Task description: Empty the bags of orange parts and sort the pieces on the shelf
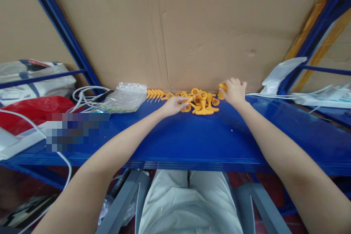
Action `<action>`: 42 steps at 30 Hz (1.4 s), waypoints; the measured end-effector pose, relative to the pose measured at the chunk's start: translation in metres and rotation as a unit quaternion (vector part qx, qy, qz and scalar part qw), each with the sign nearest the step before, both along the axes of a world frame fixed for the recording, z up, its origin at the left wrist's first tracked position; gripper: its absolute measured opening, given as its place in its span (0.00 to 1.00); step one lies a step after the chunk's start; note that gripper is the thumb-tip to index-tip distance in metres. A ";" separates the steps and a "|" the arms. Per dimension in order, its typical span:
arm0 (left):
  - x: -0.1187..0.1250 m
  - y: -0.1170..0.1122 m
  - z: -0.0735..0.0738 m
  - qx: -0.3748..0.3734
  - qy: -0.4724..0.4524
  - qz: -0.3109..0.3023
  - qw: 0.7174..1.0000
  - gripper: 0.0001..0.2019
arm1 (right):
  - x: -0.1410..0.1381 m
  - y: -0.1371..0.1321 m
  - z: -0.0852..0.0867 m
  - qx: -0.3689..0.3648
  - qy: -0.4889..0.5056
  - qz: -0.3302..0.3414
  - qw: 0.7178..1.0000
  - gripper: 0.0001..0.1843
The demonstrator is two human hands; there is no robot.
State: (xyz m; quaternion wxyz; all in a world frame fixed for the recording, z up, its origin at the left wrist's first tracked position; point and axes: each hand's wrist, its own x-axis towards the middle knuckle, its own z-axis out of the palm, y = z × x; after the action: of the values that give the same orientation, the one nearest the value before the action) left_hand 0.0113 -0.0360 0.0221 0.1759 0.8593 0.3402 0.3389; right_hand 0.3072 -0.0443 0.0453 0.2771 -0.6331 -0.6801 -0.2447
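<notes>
My left hand (173, 106) is closed around the yellow handle of a corkscrew (191, 99), whose metal spiral points up and right. My right hand (234, 90) is wrapped round a yellow plastic piece (223, 87) at the back of the table; most of it is hidden by the fingers. Between the hands lies a pile of yellow T-shaped pieces (203, 109) with hollow, bell-like ends. Left of my left hand, a row of yellow corkscrew handles (155, 93) with metal spirals lies along the cardboard.
A blue metal table (192, 135) runs below a tall cardboard sheet (208, 29). Clear plastic bags (126, 97), white cables (82, 97) and a red bag (41, 111) lie on the left. To the right, a white plastic bag (279, 75) leans by the blue frame (307, 44).
</notes>
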 end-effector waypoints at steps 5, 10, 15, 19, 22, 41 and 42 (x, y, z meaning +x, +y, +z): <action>0.001 -0.001 0.002 0.027 -0.006 0.005 1.000 0.17 | 0.028 0.011 -0.014 -0.117 0.117 -0.086 0.982 0.18; 0.002 -0.003 0.002 0.049 0.008 0.008 0.999 0.16 | 0.043 0.020 -0.020 -0.196 0.196 -0.114 0.954 0.14; 0.002 -0.002 0.000 0.048 0.013 0.020 0.999 0.16 | 0.055 0.026 -0.024 -0.218 0.228 -0.142 0.938 0.06; 0.002 0.002 -0.001 0.063 -0.019 0.044 0.997 0.15 | 0.062 0.029 -0.031 -0.207 0.255 -0.141 0.934 0.09; 0.002 0.002 0.001 0.079 -0.049 0.068 0.993 0.14 | 0.064 0.030 -0.034 -0.217 0.256 -0.129 0.933 0.11; -0.059 0.045 0.038 0.128 -0.129 0.253 0.950 0.14 | 0.039 0.011 -0.032 -0.306 0.070 -0.068 0.947 0.31; -0.064 0.044 0.041 0.133 -0.103 0.272 0.947 0.14 | 0.039 0.011 -0.032 -0.307 0.067 -0.068 0.947 0.31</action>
State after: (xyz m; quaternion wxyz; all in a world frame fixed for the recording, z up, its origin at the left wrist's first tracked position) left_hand -0.0522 0.0079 0.0634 -0.0051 0.7099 0.4929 0.5030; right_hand 0.3462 -0.0333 0.0131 0.0973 -0.7475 -0.6571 0.0008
